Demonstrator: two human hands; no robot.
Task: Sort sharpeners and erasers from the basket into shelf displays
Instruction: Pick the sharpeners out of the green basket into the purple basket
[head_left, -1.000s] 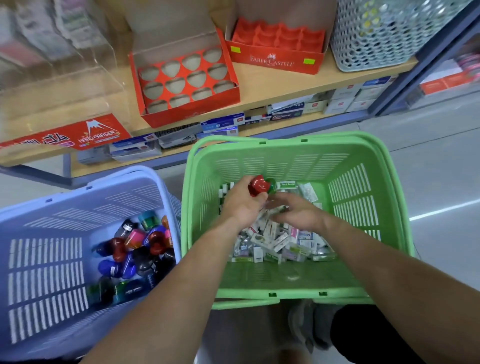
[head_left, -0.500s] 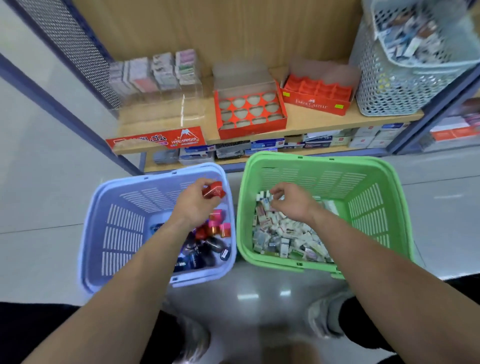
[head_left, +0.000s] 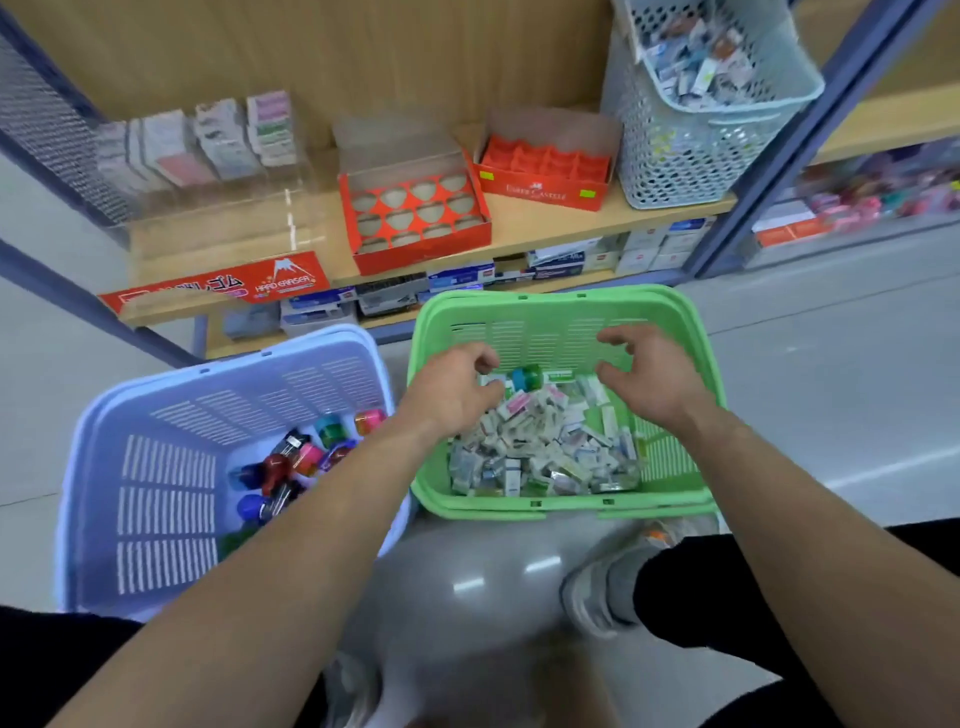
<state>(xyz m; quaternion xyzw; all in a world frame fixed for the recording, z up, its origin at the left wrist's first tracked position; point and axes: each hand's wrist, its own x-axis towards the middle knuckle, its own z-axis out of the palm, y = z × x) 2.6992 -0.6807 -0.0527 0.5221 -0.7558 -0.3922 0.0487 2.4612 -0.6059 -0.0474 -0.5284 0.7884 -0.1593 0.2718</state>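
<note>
Both hands hang over the green basket (head_left: 566, 312) with nothing held: the left hand (head_left: 452, 389) loosely curled above the heaped erasers (head_left: 540, 447), the right hand (head_left: 649, 374) spread wide, a green sharpener (head_left: 525, 376) lying on the pile between them. Beside it on the glossy grey floor (head_left: 467, 582), the lilac basket (head_left: 171, 467) holds coloured sharpeners (head_left: 301, 457), partly hidden by the left forearm. On the wooden shelf (head_left: 519, 228) stand an empty red tray (head_left: 415, 218) and a box (head_left: 543, 176) reading "Faber-Castell"; a strip at its front edge reads "Hard Eraser" (head_left: 283, 283).

Glossy grey floor (head_left: 831, 374); wooden shelf (head_left: 545, 228)
</note>
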